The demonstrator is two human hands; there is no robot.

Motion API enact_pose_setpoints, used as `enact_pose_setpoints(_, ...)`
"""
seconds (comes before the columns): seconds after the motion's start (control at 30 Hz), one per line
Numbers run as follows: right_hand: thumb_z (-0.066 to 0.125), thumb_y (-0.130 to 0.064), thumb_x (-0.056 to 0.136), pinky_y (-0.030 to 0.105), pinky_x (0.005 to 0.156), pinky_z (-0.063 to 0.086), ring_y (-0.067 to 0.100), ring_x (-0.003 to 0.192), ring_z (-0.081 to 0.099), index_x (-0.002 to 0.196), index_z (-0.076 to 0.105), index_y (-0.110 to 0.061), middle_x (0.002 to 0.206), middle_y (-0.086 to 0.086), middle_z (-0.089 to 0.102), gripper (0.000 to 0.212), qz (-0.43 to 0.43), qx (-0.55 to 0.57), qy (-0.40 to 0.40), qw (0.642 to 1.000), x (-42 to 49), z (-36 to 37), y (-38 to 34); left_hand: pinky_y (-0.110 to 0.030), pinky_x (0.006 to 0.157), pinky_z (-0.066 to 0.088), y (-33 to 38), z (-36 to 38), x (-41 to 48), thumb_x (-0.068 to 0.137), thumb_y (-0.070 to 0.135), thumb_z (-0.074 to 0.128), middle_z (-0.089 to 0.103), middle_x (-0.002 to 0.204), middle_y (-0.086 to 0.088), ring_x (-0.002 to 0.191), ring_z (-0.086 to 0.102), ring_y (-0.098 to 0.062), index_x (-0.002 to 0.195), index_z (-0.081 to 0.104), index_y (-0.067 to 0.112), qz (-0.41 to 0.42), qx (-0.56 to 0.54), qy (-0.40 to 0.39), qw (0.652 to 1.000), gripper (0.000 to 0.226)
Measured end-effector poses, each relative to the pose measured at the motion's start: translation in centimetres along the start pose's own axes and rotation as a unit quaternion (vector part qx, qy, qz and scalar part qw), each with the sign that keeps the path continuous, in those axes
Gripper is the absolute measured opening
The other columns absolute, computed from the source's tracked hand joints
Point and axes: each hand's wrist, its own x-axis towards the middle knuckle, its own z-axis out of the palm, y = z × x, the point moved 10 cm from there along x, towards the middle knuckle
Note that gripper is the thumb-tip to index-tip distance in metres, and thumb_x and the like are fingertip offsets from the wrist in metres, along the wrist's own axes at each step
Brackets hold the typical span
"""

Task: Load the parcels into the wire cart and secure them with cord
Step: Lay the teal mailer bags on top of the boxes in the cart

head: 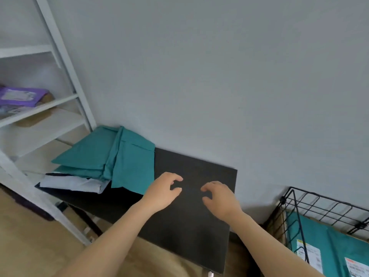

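Parcels are split between two places. A stack of teal parcels (111, 154) with a white parcel (73, 181) under it lies at the far left of the black worktop (189, 226). At least one more teal parcel (319, 236) already sits inside the wire cart (319, 206), at the near right beside the worktop. I judge the loading begun but unfinished: the stack has yet to go across, and no cord shows anywhere, so all the tying is left.

My left grip (163, 188) and right grip (219, 198) hover side by side over the bare middle of the worktop. The fingers are loosely curled with a narrow gap to the thumbs, and they hold nothing. The left one is close to the stack's near corner.

The parcel in the cart carries white shipping labels (308, 252), one with a red strip at its top, but the print is too blurred to read. A purple pack (20, 96) on the shelf (50, 104) at the far left bears a pale label, also unreadable.
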Motion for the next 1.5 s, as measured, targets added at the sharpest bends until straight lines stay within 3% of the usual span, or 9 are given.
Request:
enact_pose_setpoints(0.37,0.053,-0.021,0.092,0.023,0.097,0.041,0.014,0.119,0.051,0.124,0.057,-0.025,0.134,-0.005,0.052,0.032,-0.063,0.007,-0.057,0.996,7.9,4.2,-10.6,-0.021,0.091,0.035,-11.7,-9.4,2.2,0.092,0.020,0.055,0.052,0.125,0.006,0.115,0.049,-0.008,0.120,0.056,0.025,-0.084,-0.037,0.095,0.991,0.028)
enact_pose_setpoints(0.83,0.051,-0.021,0.091,0.026,0.094,0.043,0.015,0.114,0.055,0.131,0.052,-0.023,0.133,-0.002,0.054,0.040,-0.077,0.048,-0.151,0.984,19.0,10.1,-16.4,-0.021,0.087,0.032,-19.9,-15.0,8.4,0.091,0.022,0.055,0.043,0.138,0.001,0.119,0.045,-0.011,0.128,0.050,0.023,-0.187,-0.037,0.107,0.976,0.037)
enact_pose_setpoints(0.93,0.052,-0.021,0.091,0.028,0.091,0.046,0.018,0.108,0.060,0.134,0.048,-0.021,0.126,0.001,0.059,0.043,-0.048,0.049,-0.150,0.986,20.8,10.6,-16.8,-0.019,0.079,0.034,-21.7,-15.4,10.4,0.091,0.020,0.054,0.037,0.143,-0.002,0.099,0.047,-0.007,0.137,0.041,0.019,-0.200,-0.068,0.074,0.975,0.048)
enact_pose_setpoints(1.0,0.052,-0.022,0.091,0.029,0.089,0.048,0.019,0.105,0.061,0.134,0.048,-0.021,0.121,0.002,0.061,0.044,-0.023,0.048,-0.150,0.987,21.7,10.9,-17.1,-0.016,0.061,0.034,-23.2,-15.4,11.6,0.092,0.020,0.054,0.037,0.143,-0.005,0.074,0.042,0.001,0.142,0.033,0.016,-0.221,-0.100,0.039,0.969,0.055)
enact_pose_setpoints(1.1,0.052,-0.024,0.091,0.030,0.087,0.048,0.020,0.105,0.062,0.136,0.046,-0.021,0.119,0.002,0.062,0.045,0.008,0.041,-0.156,0.987,22.6,12.0,-17.9,-0.013,0.057,0.031,-25.3,-15.0,13.2,0.092,0.022,0.052,0.051,0.115,0.002,0.064,0.034,0.004,0.145,0.026,0.015,-0.247,-0.130,-0.017,0.960,0.060)
enact_pose_setpoints(1.17,0.054,-0.030,0.089,0.031,0.086,0.051,0.020,0.103,0.062,0.138,0.043,-0.022,0.120,0.004,0.062,0.050,0.024,0.045,-0.168,0.984,23.0,13.1,-18.7,-0.014,0.057,0.031,-26.2,-14.8,14.3,0.093,0.022,0.051,0.042,0.084,0.011,0.063,0.034,0.002,0.146,0.023,0.014,-0.252,-0.143,-0.036,0.956,0.060)
enact_pose_setpoints(1.23,0.060,-0.040,0.085,0.031,0.086,0.051,0.020,0.103,0.062,0.142,0.034,-0.023,0.123,0.004,0.058,0.065,0.044,0.060,-0.195,0.978,23.2,14.6,-19.5,-0.014,0.058,0.032,-26.7,-14.8,15.5,0.093,0.021,0.050,0.039,0.083,0.011,0.064,0.039,0.000,0.146,0.022,0.014,-0.244,-0.143,-0.042,0.958,0.061)
enact_pose_setpoints(1.4,0.069,-0.051,0.074,0.028,0.084,0.047,0.020,0.110,0.056,0.151,0.000,-0.024,0.134,0.005,0.050,0.107,0.082,0.042,-0.256,0.962,23.7,18.2,-20.8,-0.031,0.068,0.046,-27.3,-14.7,17.7,0.087,0.019,0.053,0.055,0.091,-0.002,0.077,0.053,-0.017,0.122,0.041,0.015,-0.231,-0.141,-0.065,0.960,0.037)
enact_pose_setpoints(1.5,0.071,-0.039,0.073,0.028,0.067,0.044,0.021,0.089,0.053,0.151,-0.007,-0.023,0.123,0.009,0.053,0.112,0.085,0.014,-0.241,0.967,24.4,19.1,-21.0,-0.032,0.070,0.046,-27.2,-14.3,18.6,0.085,0.014,0.053,0.056,0.091,-0.006,0.078,0.052,-0.019,0.087,0.043,0.020,-0.208,-0.095,-0.087,0.970,0.012)
